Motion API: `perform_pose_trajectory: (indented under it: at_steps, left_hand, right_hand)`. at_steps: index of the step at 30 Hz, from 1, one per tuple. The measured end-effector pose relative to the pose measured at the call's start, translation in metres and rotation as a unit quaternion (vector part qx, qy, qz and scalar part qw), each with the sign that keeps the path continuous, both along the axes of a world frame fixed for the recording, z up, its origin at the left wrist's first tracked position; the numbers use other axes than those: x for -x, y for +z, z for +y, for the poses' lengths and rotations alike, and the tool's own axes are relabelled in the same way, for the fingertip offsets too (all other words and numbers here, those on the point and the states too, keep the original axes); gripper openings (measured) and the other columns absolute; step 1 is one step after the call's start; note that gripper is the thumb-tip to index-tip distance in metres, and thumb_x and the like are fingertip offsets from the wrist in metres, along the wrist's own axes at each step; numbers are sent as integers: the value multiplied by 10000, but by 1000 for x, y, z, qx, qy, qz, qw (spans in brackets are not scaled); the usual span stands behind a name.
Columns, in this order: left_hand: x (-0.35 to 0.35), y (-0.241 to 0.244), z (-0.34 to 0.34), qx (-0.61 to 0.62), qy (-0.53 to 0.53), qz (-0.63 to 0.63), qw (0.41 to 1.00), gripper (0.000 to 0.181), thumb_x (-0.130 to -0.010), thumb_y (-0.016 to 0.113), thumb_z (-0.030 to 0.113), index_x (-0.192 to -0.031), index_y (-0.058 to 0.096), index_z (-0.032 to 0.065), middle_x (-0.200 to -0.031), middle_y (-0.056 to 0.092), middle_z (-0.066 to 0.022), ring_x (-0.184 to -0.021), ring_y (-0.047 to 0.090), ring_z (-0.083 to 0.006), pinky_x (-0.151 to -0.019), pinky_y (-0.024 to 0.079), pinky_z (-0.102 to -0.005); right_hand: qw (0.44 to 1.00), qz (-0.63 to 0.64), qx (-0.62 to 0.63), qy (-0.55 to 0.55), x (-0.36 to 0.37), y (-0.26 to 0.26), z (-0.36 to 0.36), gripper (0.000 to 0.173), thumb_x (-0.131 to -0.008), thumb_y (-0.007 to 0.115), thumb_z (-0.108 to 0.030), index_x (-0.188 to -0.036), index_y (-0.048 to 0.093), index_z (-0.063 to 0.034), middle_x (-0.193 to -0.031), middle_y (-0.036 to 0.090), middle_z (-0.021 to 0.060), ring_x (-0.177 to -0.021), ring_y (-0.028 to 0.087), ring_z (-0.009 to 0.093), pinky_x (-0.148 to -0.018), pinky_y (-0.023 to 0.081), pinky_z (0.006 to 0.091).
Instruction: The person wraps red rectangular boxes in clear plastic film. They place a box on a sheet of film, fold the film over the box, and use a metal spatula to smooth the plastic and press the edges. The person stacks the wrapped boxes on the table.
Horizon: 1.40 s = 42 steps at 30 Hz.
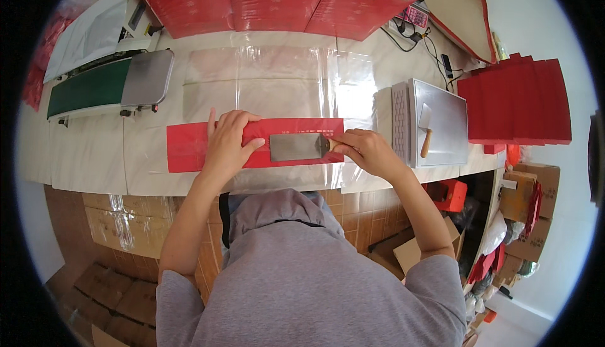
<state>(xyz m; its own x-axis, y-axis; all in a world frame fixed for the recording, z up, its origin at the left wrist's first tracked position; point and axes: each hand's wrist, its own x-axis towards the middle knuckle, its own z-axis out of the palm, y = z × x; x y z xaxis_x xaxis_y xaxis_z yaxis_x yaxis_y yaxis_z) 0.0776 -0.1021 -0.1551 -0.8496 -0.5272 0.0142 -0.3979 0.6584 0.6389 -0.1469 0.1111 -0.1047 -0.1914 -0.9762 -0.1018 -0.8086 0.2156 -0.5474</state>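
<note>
A flat red box or sleeve (186,151), with small pale print near its right end, lies lengthwise on clear plastic sheeting (279,96) at the near side of the table. My left hand (229,141) rests on its left half, fingers spread and pressing down. In my right hand (364,148) is the wooden handle of a scraper (298,147) with a broad rectangular metal blade, which lies flat over the red piece's right half. A second scraper (425,129) with a wooden handle rests on a metal-topped box (439,106) to the right.
Large red wrapped boxes (269,0) stand along the back. A machine with a green belt (90,87) occupies the left. At the back right are cables (416,36) and a pink calculator (416,16). Red boxes (515,101) are stacked at the far right, with cartons (531,186) below.
</note>
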Motion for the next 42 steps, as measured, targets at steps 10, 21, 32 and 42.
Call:
perform_pose_trajectory:
  at_steps: [10, 21, 32, 42]
  left_hand:
    - [1, -2, -1, -7, -5, 1, 1000, 398, -786, 734, 210, -1137, 573, 116, -1123, 595, -53, -1164, 530, -248, -1172, 107, -510]
    - [1, -2, -1, -11, -7, 18, 1000, 383, -780, 745, 199, -1113, 584, 102, -1087, 601, -53, -1132, 534, -256, -1175, 113, -495]
    - [5, -2, 0, -9, -2, -1, 1000, 388, -769, 760, 205, -1109, 593, 121, -1112, 620, -61, -1162, 530, -255, -1171, 128, -490]
    - [2, -3, -2, -7, -7, -5, 1000, 390, -781, 744, 212, -1123, 591, 102, -1121, 616, -70, -1164, 532, -252, -1174, 128, -503]
  right_hand:
    - [999, 8, 25, -41, 1, -3, -7, 255, -920, 618, -242, -1068, 683, -44, -866, 667, 137, -761, 639, 332, -674, 510, 393]
    - [984, 45, 94, -145, -21, -12, -10, 203, -905, 623, -246, -999, 695, -81, -874, 688, 103, -753, 656, 309, -649, 522, 385]
    - [938, 89, 153, -298, -55, -39, -23, 187, -921, 612, -247, -926, 635, -62, -801, 669, 129, -704, 648, 320, -594, 502, 406]
    - [941, -9, 44, -335, -149, -30, 16, 217, -991, 495, -255, -967, 496, -39, -614, 595, 200, -557, 597, 416, -497, 450, 503]
